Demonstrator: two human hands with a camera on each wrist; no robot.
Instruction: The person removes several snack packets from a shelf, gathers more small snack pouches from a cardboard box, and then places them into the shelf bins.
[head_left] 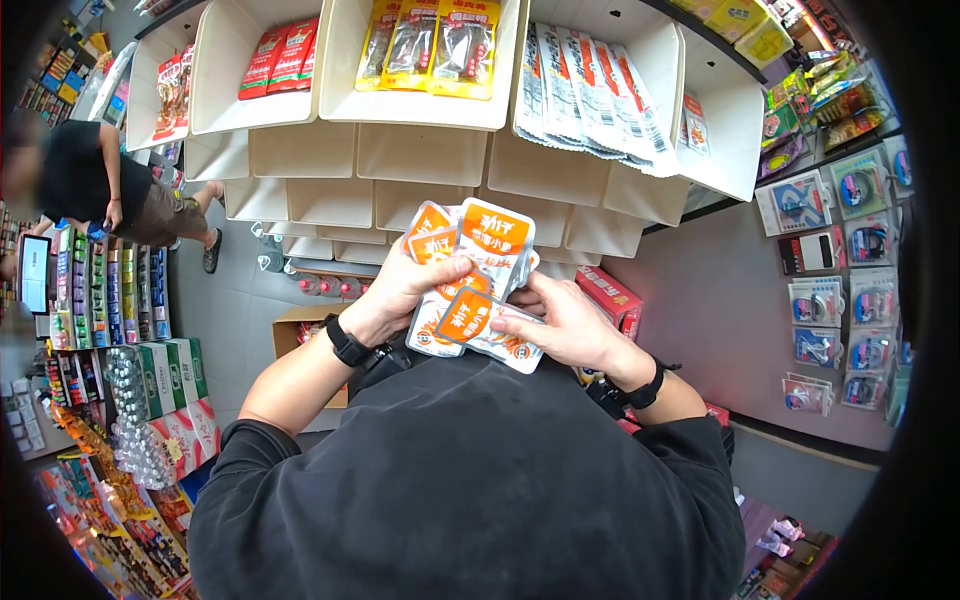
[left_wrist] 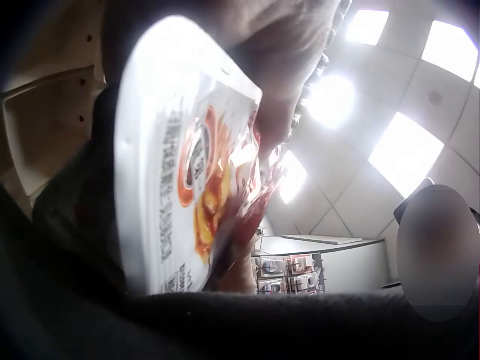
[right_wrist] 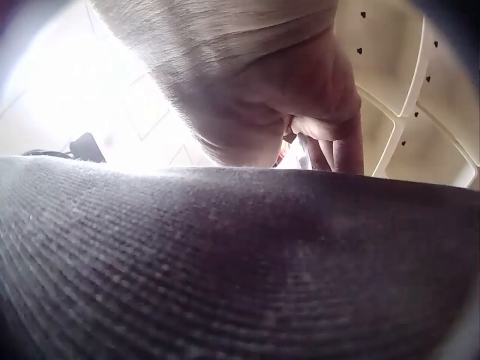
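Note:
Several orange-and-white snack packets are fanned out between both hands in the head view, in front of the chest. My left hand (head_left: 405, 285) grips the bunch from the left, its thumb lying across the upper packets (head_left: 497, 238). From the right, my right hand (head_left: 568, 318) pinches a lower packet (head_left: 466, 318), thumb on its printed face and fingers behind. The left wrist view shows a packet's white back (left_wrist: 187, 172) close up, with the left hand (left_wrist: 274, 52) above it. In the right wrist view the right hand (right_wrist: 277, 97) has its fingers curled, and dark fabric covers the lower half.
Ahead stand tiered cream bins (head_left: 420, 150), the top ones holding yellow packets (head_left: 440, 45), red packets (head_left: 280, 60) and silver packets (head_left: 590, 90). Carded goods (head_left: 850, 230) hang at the right. A person in dark clothes (head_left: 90, 175) stands at the left near stocked shelves (head_left: 110, 280).

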